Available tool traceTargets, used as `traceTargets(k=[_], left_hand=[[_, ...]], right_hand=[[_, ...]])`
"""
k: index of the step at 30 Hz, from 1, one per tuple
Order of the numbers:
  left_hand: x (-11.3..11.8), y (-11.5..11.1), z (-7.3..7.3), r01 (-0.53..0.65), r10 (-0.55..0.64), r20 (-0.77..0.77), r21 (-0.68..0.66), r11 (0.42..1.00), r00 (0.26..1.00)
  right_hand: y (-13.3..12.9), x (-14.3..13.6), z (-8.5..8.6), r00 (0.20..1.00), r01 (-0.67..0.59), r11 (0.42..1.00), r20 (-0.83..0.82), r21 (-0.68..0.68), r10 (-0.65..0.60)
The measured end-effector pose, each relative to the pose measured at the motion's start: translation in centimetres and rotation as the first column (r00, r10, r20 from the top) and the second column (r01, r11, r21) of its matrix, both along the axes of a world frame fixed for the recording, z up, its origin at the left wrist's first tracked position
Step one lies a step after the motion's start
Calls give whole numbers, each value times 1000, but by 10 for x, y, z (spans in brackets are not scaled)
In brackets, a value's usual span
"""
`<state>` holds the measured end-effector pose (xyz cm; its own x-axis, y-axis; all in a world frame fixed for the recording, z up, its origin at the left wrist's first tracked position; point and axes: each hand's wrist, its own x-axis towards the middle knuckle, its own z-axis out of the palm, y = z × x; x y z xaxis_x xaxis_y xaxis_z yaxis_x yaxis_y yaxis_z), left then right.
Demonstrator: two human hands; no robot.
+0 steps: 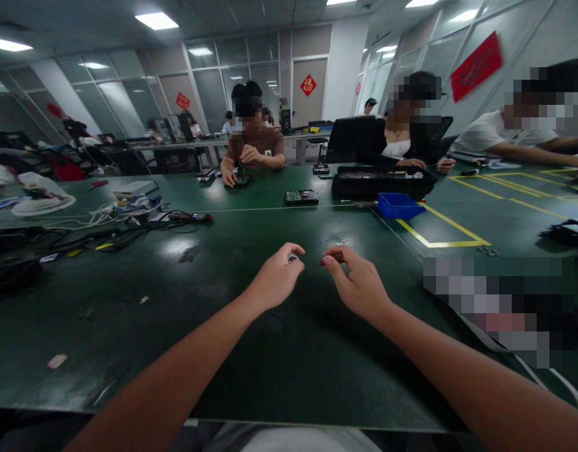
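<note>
My right hand [360,284] pinches the reddish-brown handle of a screwdriver [336,257] between thumb and fingers. Its thin shaft points left and ends close to the fingers of my left hand [278,277]. Curled fingers and thumb of that hand close around a small, silvery, rounded part [292,258], mostly hidden by them; its kind is not clear. Both hands are raised a little over the green tabletop [312,358], near its middle.
Across the table lies a hard drive [302,197], with a blue bin [400,205] and a black tray [383,182] to its right. Cables [142,216] and a white fan-like grille [42,202] are at left. A blurred-out object [500,307] lies right. Co-workers sit opposite.
</note>
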<state>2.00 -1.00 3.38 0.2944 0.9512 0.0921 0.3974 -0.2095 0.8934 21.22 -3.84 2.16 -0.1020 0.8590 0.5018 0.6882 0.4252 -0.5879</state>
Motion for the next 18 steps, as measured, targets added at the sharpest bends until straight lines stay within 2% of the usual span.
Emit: traceTargets(k=[4, 7, 10, 14, 18], left_hand=[[5, 0, -26, -8, 31, -139, 168, 986, 990], [-4, 7, -37, 49, -9, -174, 224, 973, 985], [-14, 15, -40, 95, -49, -176, 268, 959, 983], [-20, 18, -39, 81, -44, -124, 314, 946, 991], [-18, 15, -38, 88, -47, -134, 322, 943, 990]], right_hand=[[0, 0, 1, 1000, 9, 1000, 4, -10, -9], [-2, 1, 3, 1000, 6, 1000, 10, -24, -5], [-5, 1, 3, 999, -7, 999, -49, 32, 8], [-8, 2, 1, 982, -72, 995, -173, 64, 82], [-7, 3, -2, 984, -93, 995, -150, 36, 98]])
